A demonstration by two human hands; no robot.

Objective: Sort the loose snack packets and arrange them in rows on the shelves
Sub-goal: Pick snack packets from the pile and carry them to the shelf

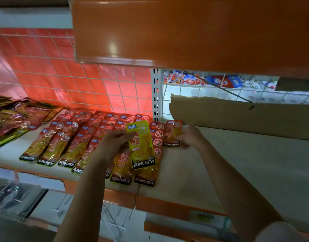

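Note:
Several red KONCHEW snack packets (pixel 66 145) lie in overlapping rows on the white shelf (pixel 237 163), reaching back to the wire grid. My left hand (pixel 113 142) holds a yellow KONCHEW packet (pixel 141 145) upright over the right end of the rows. My right hand (pixel 190 137) grips a red packet (pixel 172 133) at the right edge of the rows, against the shelf. A stack of red packets (pixel 157 142) sits between the two hands.
A heap of mixed dark red and green packets (pixel 14 117) lies at the far left. A cardboard sheet (pixel 246 116) leans along the back right. An orange shelf underside (pixel 185 32) hangs overhead. An upright post (pixel 156 95) divides the bays; more snacks (pixel 202 79) show behind.

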